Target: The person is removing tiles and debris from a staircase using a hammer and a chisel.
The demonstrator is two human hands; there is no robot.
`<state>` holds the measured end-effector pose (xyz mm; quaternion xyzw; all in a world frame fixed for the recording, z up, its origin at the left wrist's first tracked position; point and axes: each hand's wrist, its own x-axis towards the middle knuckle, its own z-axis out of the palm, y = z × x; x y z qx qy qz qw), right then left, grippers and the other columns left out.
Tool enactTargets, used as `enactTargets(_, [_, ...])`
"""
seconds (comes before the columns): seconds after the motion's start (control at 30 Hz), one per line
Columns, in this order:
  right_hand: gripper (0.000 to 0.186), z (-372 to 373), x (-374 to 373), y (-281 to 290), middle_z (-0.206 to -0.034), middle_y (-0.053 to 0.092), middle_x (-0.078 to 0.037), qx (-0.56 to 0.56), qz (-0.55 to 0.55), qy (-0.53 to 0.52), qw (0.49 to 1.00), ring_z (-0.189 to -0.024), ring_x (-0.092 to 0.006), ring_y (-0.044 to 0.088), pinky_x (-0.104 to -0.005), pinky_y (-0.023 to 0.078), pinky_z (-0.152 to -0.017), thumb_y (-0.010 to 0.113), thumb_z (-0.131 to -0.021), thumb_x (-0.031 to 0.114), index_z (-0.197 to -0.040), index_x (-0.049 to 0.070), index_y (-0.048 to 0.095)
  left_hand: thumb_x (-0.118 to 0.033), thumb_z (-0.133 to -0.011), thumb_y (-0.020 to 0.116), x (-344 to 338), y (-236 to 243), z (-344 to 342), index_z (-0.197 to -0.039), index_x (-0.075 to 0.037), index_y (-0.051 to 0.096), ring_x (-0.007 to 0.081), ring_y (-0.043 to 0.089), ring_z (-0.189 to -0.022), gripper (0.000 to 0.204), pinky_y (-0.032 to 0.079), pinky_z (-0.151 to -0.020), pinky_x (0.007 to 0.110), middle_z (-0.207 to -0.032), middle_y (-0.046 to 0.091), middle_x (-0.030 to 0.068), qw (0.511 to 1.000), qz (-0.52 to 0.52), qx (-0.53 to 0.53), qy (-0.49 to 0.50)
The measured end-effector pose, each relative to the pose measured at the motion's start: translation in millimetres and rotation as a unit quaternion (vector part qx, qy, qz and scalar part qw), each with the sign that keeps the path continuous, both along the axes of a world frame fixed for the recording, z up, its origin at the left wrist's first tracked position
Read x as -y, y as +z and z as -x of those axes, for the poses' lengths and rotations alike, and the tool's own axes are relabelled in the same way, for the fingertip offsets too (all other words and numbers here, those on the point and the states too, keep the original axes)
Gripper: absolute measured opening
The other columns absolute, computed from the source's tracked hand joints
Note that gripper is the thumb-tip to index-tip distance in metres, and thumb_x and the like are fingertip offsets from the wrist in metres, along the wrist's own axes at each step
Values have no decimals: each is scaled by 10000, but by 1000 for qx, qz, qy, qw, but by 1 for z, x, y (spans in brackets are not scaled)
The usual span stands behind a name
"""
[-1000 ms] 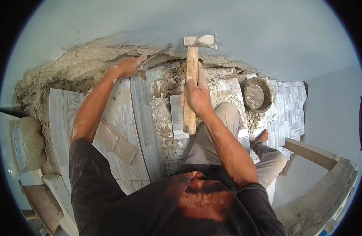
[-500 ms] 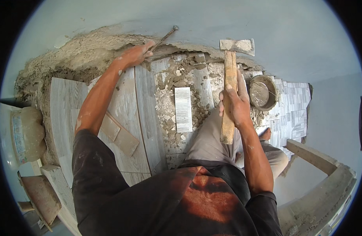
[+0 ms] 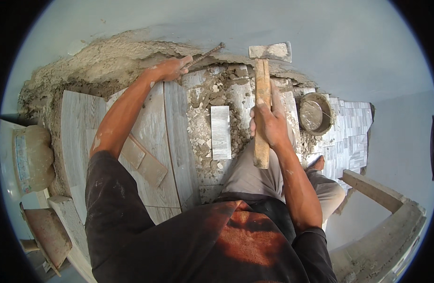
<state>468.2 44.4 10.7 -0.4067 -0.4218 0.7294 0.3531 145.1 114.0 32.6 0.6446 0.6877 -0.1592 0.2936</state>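
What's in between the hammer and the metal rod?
Nothing I can see. The right hand holds the hammer apart from the ribbed metal rod in the left hand, with only grey wall behind the gap.

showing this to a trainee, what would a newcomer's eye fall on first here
Probably the wooden-handled hammer with whitish metal head, gripped in the right hand, right of centre. Next, the ribbed brown metal rod in the left hand, slanting near the rough brown broken strip along the foot of the pale blue wall.
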Motion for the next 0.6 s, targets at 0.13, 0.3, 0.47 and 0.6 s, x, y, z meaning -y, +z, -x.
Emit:
enactTargets(0.13, [626, 15, -7, 5, -730, 513, -80, 8, -22, -18, 1000, -471, -139, 509, -267, 450, -393, 392, -943, 129, -1461, 154, 42, -319, -952, 438, -1, -2, 9, -1417, -154, 266, 262, 600, -980, 523, 398, -879, 420, -873, 663, 111, 1000, -7, -6, -13])
enactTargets(0.3, [621, 26, -12, 4, -739, 508, -87, -14, -42, -21, 999, -471, -144, 512, -269, 445, -386, 410, -936, 140, -1459, 167, 75, -322, -951, 436, 0, 2, 11, -1421, -154, 251, 276, 587, -1016, 531, 396, -880, 424, -910, 666, 128, 1000, 0, 23, 6])
enactTargets(0.47, [633, 44, -12, 1, -722, 505, -84, 11, -52, -29, 998, -478, -147, 510, -270, 449, -389, 399, -935, 133, -1459, 146, 46, -315, -951, 436, 5, -4, 13, -1398, -135, 277, 291, 588, -1008, 508, 405, -852, 438, -872, 664, 134, 998, -43, -19, -51])
enactTargets(0.6, [643, 61, -17, -3, -710, 512, -78, 60, -93, -28, 993, -477, -140, 504, -267, 448, -399, 384, -929, 128, -1456, 109, 15, -316, -951, 435, 2, -8, 18, -1388, -138, 290, 297, 595, -972, 494, 404, -836, 443, -849, 654, 137, 999, -39, 11, -33])
